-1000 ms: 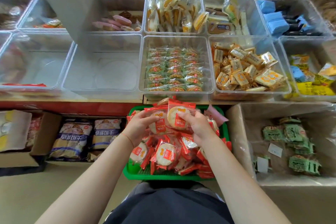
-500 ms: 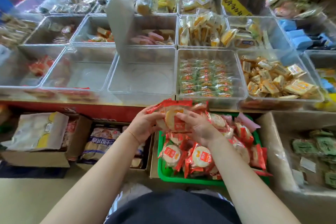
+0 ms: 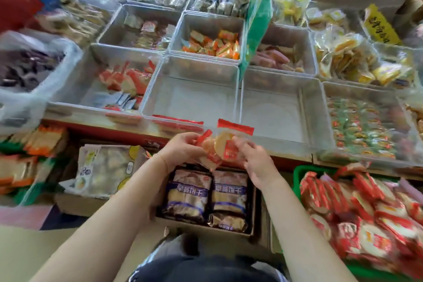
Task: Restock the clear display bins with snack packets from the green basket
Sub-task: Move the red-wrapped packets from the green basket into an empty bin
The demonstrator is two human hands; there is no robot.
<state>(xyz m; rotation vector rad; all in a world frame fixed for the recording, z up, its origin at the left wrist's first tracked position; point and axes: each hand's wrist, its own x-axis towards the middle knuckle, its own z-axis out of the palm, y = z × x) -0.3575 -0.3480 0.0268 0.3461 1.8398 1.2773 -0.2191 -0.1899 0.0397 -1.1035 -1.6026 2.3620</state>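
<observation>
Both hands hold a small stack of red-edged snack packets with round pale crackers inside. My left hand grips the stack's left side and my right hand its right side, just in front of the bin row's front edge. The green basket sits at the lower right, heaped with the same red packets. Directly beyond the stack stand two clear bins with nothing in them. A clear bin to their left holds a few matching red packets.
Farther bins hold orange sweets, pink packets and yellow snacks. A green divider card stands upright between bins. Below the shelf, a cardboard box holds purple-labelled bags. A bin of green packets lies at right.
The view has swung left, so the basket now sits at the lower right. Both hands have carried the packet stack up and left, away from the basket toward the bare bins.
</observation>
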